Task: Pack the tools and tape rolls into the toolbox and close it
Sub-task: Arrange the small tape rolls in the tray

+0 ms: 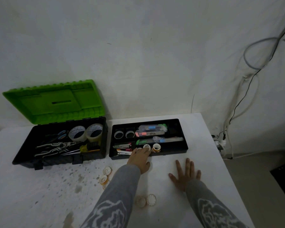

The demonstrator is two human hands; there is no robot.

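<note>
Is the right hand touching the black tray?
Apart. The head view shows the right hand flat on the table, with bare tabletop between its fingertips and the front wall of the tray.

Bare left hand and bare right hand. Long grey sleeves on both arms, soft heathered fabric, sweatshirt-like look. Left sleeve and right sleeve matching: plain grey at the far end, running right up to the wrists. Pale off-white graphic on each forearm toward the near edge: left print, right print. Curling, swirling outlines with grey showing through, flame- or cloud-like; exact motif unreadable. Both prints cut off by the near frame edge.
</note>
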